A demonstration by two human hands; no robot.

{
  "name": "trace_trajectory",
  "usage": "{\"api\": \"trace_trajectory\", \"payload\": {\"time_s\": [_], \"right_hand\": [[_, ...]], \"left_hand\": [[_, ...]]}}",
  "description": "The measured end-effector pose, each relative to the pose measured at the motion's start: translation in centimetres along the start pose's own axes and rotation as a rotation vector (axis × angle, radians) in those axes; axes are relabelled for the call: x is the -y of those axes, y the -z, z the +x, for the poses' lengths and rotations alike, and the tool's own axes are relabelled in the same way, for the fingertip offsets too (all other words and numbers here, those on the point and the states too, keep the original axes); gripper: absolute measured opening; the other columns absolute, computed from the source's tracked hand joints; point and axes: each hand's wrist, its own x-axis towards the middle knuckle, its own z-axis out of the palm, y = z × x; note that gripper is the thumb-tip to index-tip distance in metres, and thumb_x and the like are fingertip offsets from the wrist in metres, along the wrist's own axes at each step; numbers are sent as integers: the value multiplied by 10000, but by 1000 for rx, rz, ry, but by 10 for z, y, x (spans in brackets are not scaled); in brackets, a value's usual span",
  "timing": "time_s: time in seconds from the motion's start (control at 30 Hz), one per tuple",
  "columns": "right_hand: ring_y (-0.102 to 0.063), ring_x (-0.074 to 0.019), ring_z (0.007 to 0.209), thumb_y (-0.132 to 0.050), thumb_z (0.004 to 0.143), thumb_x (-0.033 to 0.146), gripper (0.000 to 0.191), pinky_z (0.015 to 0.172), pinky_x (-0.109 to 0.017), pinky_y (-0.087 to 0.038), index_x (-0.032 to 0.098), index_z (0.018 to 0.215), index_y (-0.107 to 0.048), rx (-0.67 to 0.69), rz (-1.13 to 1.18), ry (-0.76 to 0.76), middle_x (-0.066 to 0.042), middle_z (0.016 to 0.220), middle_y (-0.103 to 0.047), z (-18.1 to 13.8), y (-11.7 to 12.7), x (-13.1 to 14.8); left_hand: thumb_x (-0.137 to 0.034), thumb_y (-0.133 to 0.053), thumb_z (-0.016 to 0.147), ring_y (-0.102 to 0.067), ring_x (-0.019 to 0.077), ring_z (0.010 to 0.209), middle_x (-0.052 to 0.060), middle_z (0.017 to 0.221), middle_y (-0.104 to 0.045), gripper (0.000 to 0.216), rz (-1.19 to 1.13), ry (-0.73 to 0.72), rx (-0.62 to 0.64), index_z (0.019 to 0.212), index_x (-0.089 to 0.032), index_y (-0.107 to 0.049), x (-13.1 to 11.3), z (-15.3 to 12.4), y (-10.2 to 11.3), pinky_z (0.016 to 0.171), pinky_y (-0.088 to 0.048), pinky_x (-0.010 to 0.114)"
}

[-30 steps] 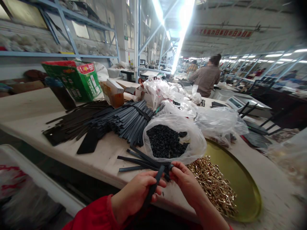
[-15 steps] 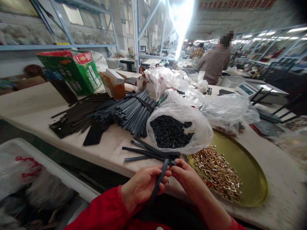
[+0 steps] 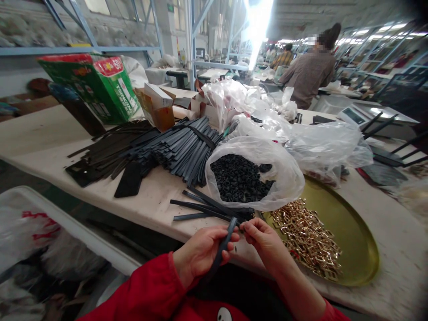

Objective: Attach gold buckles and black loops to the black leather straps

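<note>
My left hand [image 3: 199,253] is closed around a dark strap [image 3: 223,246], which runs up between thumb and fingers. My right hand [image 3: 264,240] pinches at the strap's upper end with its fingertips; what it holds there is too small to make out. Both hands hover over the near edge of the table [image 3: 143,209]. Just beyond them lie a few loose dark straps [image 3: 200,206], a clear bag of small black loops [image 3: 245,178], and a round brass tray [image 3: 351,232] holding a heap of gold-coloured buckles [image 3: 307,236].
A big pile of dark straps [image 3: 167,151] covers the table's middle left. Behind it stand a green carton [image 3: 96,87] and a small cardboard box [image 3: 157,109]. Clear plastic bags [image 3: 321,145] lie at the back right. A person [image 3: 309,73] stands at the far bench. A white bin [image 3: 40,232] sits lower left.
The view has tilted down and the hands sit slightly higher in frame. They keep the same hold on the strap, with the right fingertips still working at its end.
</note>
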Motion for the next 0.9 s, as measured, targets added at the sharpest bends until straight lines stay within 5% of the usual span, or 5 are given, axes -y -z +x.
{"api": "trace_trajectory", "payload": {"time_s": [0.13,0.3,0.5,0.9], "right_hand": [[-542,-87,540,-811,527,302,231,523,-211,-438,181,626,-641,-23,213,-97,10,685,-678,-3,-1,3],[-618,-122,683,-805,542,219,215,643,-240,-505,192,707,-669,-40,400,-190,-5,801,-701,-12,-8,6],[-527,-57,540,-820,531,264,258,504,-151,-425,169,691,-641,-18,393,-190,42,603,-611,-21,-10,-5],[-542,-113,553,-785,550,377,323,583,-246,-448,181,788,-686,-81,8,84,24,602,-625,-33,-1,-21]], "left_hand": [[-347,-437,854,-357,40,354,-62,509,-489,230,654,-269,-128,842,-143,-543,6,-5,-7,357,-229,149],[-355,-386,874,-434,94,456,-54,522,-472,263,1180,-571,-243,864,-163,-565,9,-5,-15,468,-308,195],[-246,-392,855,-526,151,651,12,689,-590,201,1399,-701,-349,794,-181,-571,13,-1,-13,602,-329,226],[-284,-397,850,-471,137,568,-16,582,-507,256,1567,-596,-295,650,-183,-521,18,-11,-12,533,-250,234]]}}
